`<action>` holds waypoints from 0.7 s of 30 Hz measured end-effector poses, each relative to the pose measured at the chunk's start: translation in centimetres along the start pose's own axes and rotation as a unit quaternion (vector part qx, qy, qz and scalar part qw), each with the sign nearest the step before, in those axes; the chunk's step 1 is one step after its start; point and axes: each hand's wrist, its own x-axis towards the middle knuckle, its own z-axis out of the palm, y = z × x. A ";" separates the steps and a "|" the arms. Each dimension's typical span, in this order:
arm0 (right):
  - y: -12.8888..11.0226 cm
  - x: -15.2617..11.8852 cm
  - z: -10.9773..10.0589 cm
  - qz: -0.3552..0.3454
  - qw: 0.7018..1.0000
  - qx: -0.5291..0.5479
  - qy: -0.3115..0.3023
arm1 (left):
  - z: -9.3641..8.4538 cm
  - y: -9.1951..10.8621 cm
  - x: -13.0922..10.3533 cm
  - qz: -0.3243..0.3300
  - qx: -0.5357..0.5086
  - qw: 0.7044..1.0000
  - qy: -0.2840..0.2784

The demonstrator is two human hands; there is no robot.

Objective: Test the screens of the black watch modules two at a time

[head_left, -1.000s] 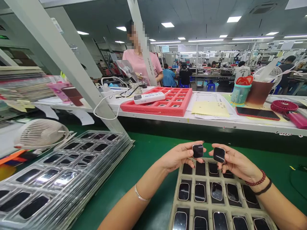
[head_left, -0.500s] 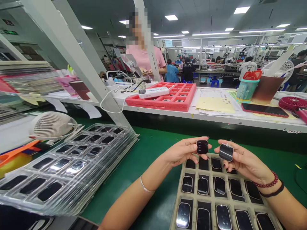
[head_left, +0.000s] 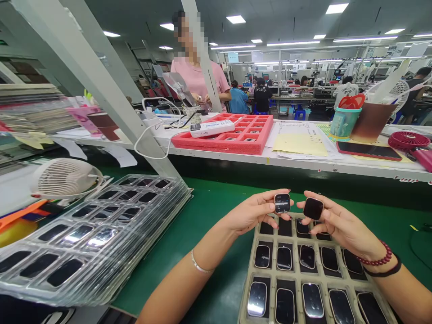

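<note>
My left hand [head_left: 258, 209] grips a square smartwatch [head_left: 282, 204] by its edges, its lit screen showing small lines of text. Opposite it, my right hand [head_left: 340, 220] holds a second smartwatch [head_left: 313, 209] between thumb and fingers; that screen is dark. The two watches face me side by side with a small gap between them. Below both hands lies a pale compartment tray [head_left: 272, 275], with a dark-screened watch [head_left: 284, 258] and several more like it in its cells. My right forearm covers part of the tray's right side.
Stacked clear plastic trays [head_left: 111, 265] with watch screens stand at left, near a white fan [head_left: 65, 177]. A slanted white post [head_left: 130, 121] rises behind them. On the raised shelf are a red foam tray [head_left: 263, 144], papers [head_left: 300, 143], a phone [head_left: 369, 150] and cups. A person in pink [head_left: 219, 81] stands beyond.
The left watch's screen now shows different content with a bright band. The right watch has tilted, losing its glare. The whole view has shifted slightly; both hands keep their grip.
</note>
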 end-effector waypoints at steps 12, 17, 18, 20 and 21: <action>-0.7 -0.7 0.8 -0.021 0.998 -0.061 -0.022 | 0.1 0.1 0.0 -0.016 -0.013 1.000 -0.014; -1.0 -1.3 1.1 -0.018 0.997 -0.072 -0.019 | 0.0 0.2 -0.2 -0.004 -0.013 1.000 -0.019; -1.1 -1.4 1.1 -0.018 0.997 -0.076 -0.019 | 0.1 0.3 -0.2 -0.002 -0.012 1.000 -0.019; -1.2 -1.6 1.1 -0.022 0.996 -0.081 -0.015 | 0.1 0.5 -0.4 0.000 -0.010 1.000 -0.017; -1.2 -1.6 1.0 -0.026 0.996 -0.084 -0.013 | 0.1 0.6 -0.5 0.001 -0.011 1.000 -0.014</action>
